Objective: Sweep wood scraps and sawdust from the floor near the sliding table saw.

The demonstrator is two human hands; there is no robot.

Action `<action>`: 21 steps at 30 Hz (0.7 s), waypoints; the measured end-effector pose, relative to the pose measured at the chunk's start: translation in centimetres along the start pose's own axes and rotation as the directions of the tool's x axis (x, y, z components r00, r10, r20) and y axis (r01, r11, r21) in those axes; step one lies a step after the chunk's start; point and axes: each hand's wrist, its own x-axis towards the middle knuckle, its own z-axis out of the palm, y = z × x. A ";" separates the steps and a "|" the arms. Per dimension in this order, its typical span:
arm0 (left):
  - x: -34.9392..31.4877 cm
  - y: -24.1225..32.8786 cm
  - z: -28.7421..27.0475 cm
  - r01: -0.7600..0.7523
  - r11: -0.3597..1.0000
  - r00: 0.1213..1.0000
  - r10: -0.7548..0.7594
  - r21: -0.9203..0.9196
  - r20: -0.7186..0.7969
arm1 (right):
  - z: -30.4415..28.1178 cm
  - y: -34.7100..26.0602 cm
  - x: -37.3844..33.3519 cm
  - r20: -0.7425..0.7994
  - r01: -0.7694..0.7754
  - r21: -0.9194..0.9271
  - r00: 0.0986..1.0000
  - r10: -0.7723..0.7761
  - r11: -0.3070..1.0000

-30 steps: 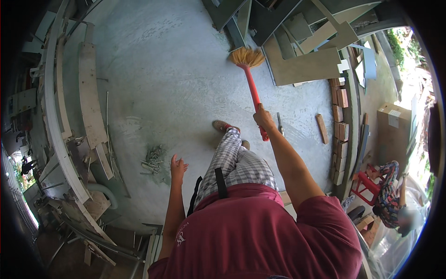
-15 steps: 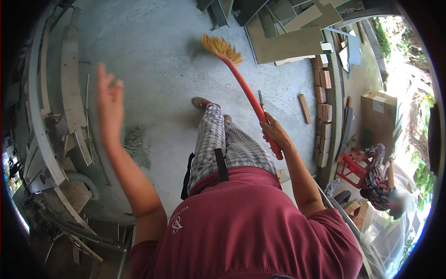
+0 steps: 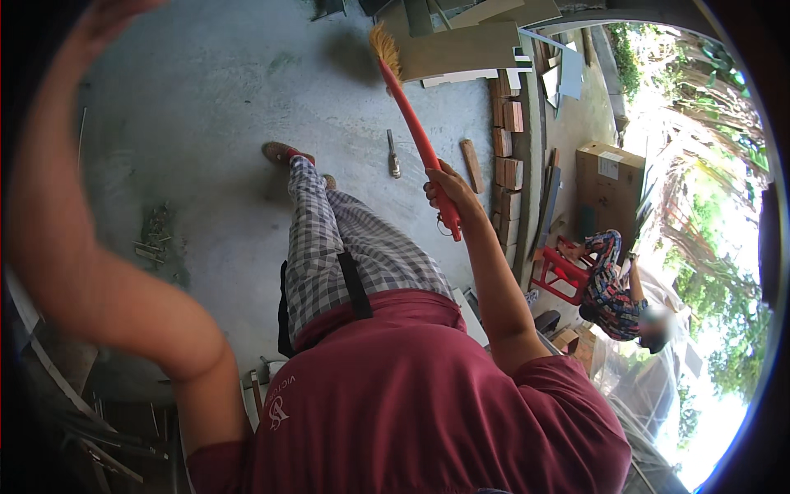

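My right hand is wrapped round the lower handle of a broom. Its long red handle slants up and away to the left, ending in yellow-brown bristles beside a leaning board at the far side. The bristles appear held above the floor, with a dark shadow to their left. My left arm is raised and blurred at the left; the left hand is smeared and partly cut off by the upper rim, so its fingers are unclear. Near the broom handle, a slim hand tool with a metal blade lies on the floor.
A short wooden piece lies near stacked bricks along the right edge. Leaning boards stand at the far side. Small debris lies on the left floor. Beyond the bricks are a cardboard box and a person near a red stool.
My left arm has swung up and outward to the picture's upper left. The view has shifted, and the broom now points farther away, its bristles beside the boards. My right hand keeps its grip.
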 end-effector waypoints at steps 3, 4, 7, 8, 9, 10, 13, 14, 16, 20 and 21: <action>-4.1 -8.1 7.7 0.180 0.869 0.803 -0.400 0.461 0.441 | 0.0 1.1 2.3 0.033 -0.005 0.077 0.999 0.003 0.997; -6.4 -10.5 9.6 0.215 0.782 0.629 -0.569 0.585 0.529 | 0.5 1.4 3.6 0.057 0.000 0.133 0.998 -0.007 0.991; -16.1 -15.4 12.8 0.405 0.786 0.506 -0.618 0.467 0.602 | 3.0 1.7 7.3 0.038 -0.054 0.146 0.998 0.049 0.988; -19.9 -16.5 13.1 0.478 0.781 0.520 -0.620 0.402 0.587 | 3.8 1.6 8.5 0.074 -0.023 0.103 0.997 0.015 0.994; -23.1 -17.4 13.1 0.565 0.698 0.410 -0.700 0.440 0.585 | 5.0 1.5 9.3 0.094 0.001 0.045 0.996 -0.006 0.999; -26.8 -18.1 13.0 0.537 0.685 0.396 -0.720 0.492 0.570 | 6.5 1.6 10.5 0.084 0.036 0.018 0.996 -0.037 0.999; -36.4 -19.9 11.6 0.729 0.351 0.010 -0.864 0.587 0.504 | 10.1 1.9 12.3 0.125 0.056 -0.081 0.991 -0.046 0.995; -39.1 -20.1 10.5 0.825 0.184 -0.109 -0.876 0.534 0.470 | 11.1 1.8 12.3 0.141 0.076 -0.120 0.988 -0.059 0.990; -43.1 -19.8 7.9 0.873 -0.086 -0.287 -0.886 0.480 0.364 | 12.3 1.1 12.1 0.146 0.086 -0.289 0.988 -0.045 0.953; -44.2 -20.9 5.3 0.930 -0.241 -0.307 -0.925 0.278 0.226 | 11.1 -0.8 9.7 0.360 0.051 -0.341 0.930 0.080 0.939; -42.6 -21.1 5.3 0.947 -0.206 -0.267 -0.931 0.248 0.249 | 10.3 -1.2 8.9 0.335 0.028 -0.353 0.937 0.099 0.935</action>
